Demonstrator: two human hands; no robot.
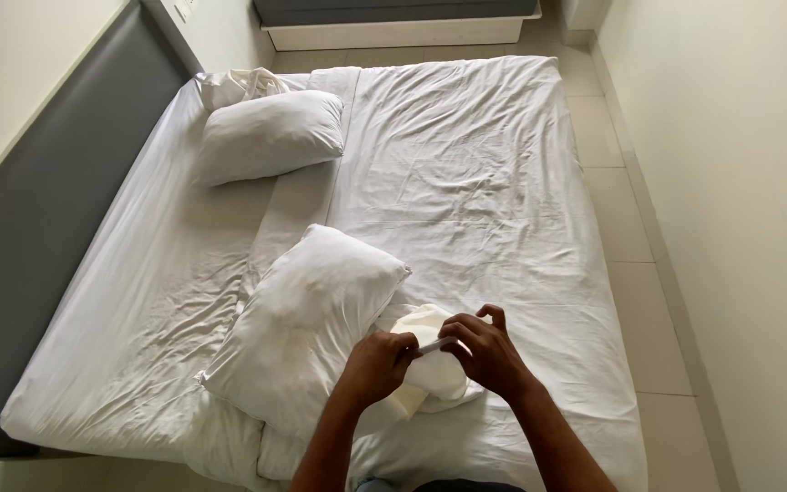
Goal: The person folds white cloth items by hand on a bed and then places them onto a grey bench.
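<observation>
Both hands closed on bunched white cloth (425, 360) at the bed's (466, 173) near edge: left hand (377, 363) pinches its left side, right hand (485, 351) its right. Near pillow (307, 323) lies just left, touching (long axis diagonal).

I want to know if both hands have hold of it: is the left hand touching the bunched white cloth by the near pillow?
Touching. The head view shows the left hand's fingers pressed into the bunched white cloth, meeting the right hand.
</observation>
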